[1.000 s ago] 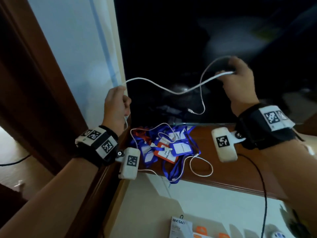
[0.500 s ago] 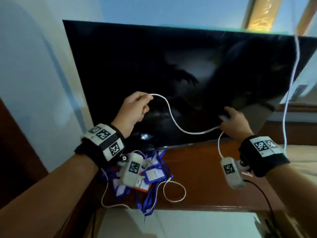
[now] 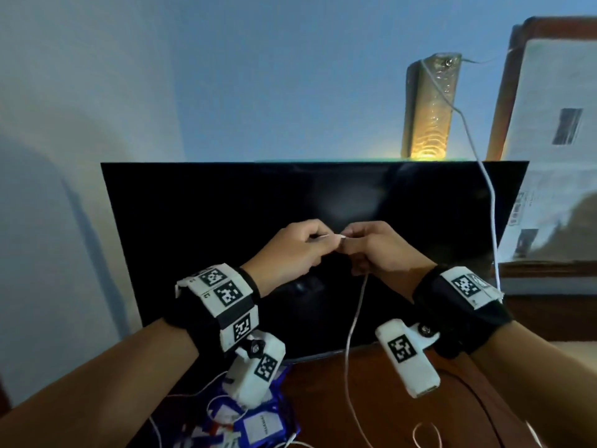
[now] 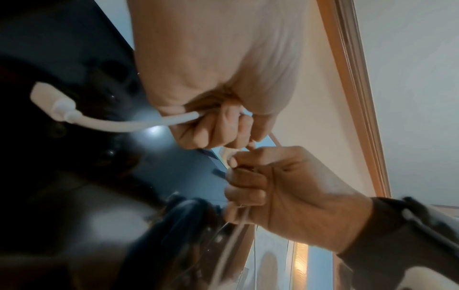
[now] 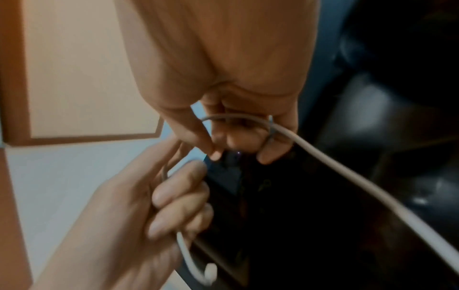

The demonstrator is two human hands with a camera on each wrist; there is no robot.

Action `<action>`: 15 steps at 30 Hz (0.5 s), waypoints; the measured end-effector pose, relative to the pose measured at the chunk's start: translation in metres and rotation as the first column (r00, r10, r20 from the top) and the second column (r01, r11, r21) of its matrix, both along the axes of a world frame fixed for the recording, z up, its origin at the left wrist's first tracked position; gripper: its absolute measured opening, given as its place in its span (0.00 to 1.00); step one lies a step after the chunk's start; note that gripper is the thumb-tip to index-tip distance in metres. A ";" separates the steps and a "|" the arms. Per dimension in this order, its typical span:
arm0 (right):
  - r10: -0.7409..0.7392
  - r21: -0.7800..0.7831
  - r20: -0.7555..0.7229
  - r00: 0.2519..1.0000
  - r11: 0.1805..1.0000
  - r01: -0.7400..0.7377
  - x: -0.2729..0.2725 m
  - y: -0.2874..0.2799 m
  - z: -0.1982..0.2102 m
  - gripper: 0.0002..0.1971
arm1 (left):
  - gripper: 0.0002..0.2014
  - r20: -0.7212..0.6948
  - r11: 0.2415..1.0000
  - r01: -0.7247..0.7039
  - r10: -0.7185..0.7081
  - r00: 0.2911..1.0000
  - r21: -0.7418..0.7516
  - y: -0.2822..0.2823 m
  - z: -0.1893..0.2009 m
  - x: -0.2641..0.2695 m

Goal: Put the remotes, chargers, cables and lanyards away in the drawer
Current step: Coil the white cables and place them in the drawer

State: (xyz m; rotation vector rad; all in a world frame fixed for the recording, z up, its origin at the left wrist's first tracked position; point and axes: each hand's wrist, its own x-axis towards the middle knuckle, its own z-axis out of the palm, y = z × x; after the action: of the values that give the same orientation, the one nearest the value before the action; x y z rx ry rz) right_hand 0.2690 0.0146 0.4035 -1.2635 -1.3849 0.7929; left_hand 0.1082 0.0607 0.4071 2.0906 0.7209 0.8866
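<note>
Both hands meet in front of the dark TV screen (image 3: 226, 221), each holding the same white cable (image 3: 355, 318). My left hand (image 3: 290, 247) grips the cable's end in its curled fingers; the white plug (image 4: 49, 100) sticks out of the fist. My right hand (image 3: 374, 247) pinches the cable (image 5: 323, 157) right beside it, and the rest hangs down to the wooden top (image 3: 387, 399). A heap of blue lanyards with badges (image 3: 255, 425) lies on that top at the lower left. The drawer is out of view.
More white cable loops (image 3: 426, 431) lie on the wooden top near the lanyards. Another white cord (image 3: 484, 176) runs from a glowing wall lamp (image 3: 429, 108) down past the TV's right edge. A wooden-framed panel (image 3: 549, 140) stands at the right.
My hands came together from wide apart, gathering the slack of the white cable between them. The view tilted upward, so the drawer below dropped out of sight.
</note>
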 end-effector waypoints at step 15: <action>-0.064 0.205 -0.023 0.998 0.976 0.067 -0.005 -0.022 -0.006 0.14 | 0.16 -0.185 0.977 0.210 -0.213 0.959 -0.034 -0.004 0.022 -0.121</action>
State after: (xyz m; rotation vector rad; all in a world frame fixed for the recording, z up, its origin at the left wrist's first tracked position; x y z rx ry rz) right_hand 0.2635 -0.0071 0.3973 -1.1324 -1.3675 0.5965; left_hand -0.0123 0.0572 0.4294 2.2100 0.5828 0.5705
